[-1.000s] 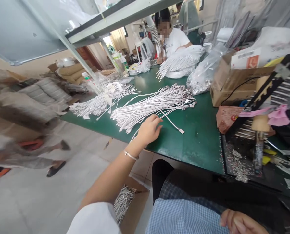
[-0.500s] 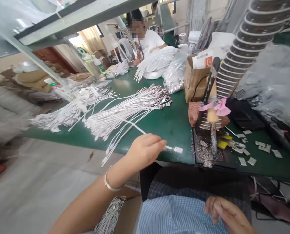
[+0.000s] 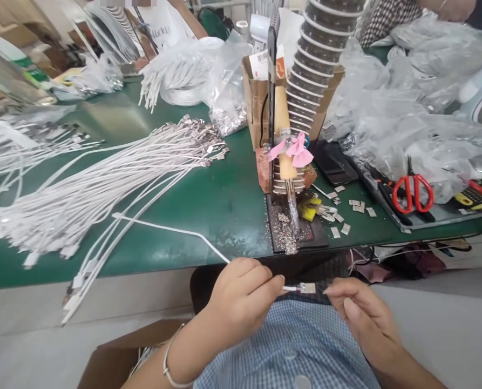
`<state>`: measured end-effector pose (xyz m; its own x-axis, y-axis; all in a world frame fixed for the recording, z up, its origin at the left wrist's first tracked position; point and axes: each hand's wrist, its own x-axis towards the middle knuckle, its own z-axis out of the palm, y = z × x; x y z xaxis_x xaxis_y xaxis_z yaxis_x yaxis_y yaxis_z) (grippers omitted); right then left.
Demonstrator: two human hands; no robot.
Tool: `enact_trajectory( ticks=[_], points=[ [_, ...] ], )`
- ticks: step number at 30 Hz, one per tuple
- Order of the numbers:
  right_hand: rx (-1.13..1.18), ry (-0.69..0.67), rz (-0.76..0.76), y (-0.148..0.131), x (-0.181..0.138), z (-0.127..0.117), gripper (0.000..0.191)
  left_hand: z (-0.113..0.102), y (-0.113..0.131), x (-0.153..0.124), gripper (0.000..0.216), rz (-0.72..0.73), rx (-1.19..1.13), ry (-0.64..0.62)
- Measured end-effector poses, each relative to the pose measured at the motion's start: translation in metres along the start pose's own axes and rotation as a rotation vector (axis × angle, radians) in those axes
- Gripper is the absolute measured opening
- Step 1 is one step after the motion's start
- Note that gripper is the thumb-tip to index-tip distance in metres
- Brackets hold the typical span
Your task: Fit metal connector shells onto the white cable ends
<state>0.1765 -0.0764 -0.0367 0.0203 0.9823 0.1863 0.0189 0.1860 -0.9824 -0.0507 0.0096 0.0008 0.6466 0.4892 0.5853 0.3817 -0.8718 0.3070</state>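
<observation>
My left hand [image 3: 244, 294] is closed around a white cable [image 3: 176, 231] close to its end. A silvery metal connector [image 3: 307, 288] pokes out past the fingertips, above my lap. Just right of the connector is my right hand [image 3: 362, 313], its thumb and forefinger apart and nothing visible between them. The cable's other end lies on the green table. Beyond my hands stands a soldering iron [image 3: 287, 162] with a wooden handle and a pink tie, pointing down over a black pad [image 3: 319, 240] strewn with solder bits.
A large bundle of white cables [image 3: 103, 183] spreads over the table's left. Small metal plates [image 3: 358, 206] lie right of the pad, with red-handled cutters [image 3: 413, 192] farther right. A ribbed hose [image 3: 321, 54] rises beside a cardboard box [image 3: 255, 102]. A co-worker [image 3: 163, 27] sits across the table.
My left hand has drawn the cable off the table edge toward my lap. My right hand has risen to the connector's end. The view has swung right.
</observation>
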Motion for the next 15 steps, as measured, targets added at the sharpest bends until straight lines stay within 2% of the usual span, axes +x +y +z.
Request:
enact_trajectory(
  ticks=[3,10,13,15],
  points=[
    [0.068,-0.010,-0.006,-0.003,0.003,0.004,0.012,0.003,-0.001,-0.005,0.012,-0.056,0.004,-0.012],
    [-0.073,-0.091,-0.118,-0.007,0.025,0.011,0.010,0.005,-0.001,-0.008,0.014,-0.109,0.001,0.009],
    [-0.092,-0.040,-0.149,-0.012,0.034,0.004,0.011,0.004,-0.002,-0.008,0.013,-0.118,-0.015,0.019],
    [-0.105,0.060,-0.164,-0.015,0.042,-0.005,0.010,0.002,-0.003,-0.009,0.016,-0.126,-0.066,0.009]
  ],
)
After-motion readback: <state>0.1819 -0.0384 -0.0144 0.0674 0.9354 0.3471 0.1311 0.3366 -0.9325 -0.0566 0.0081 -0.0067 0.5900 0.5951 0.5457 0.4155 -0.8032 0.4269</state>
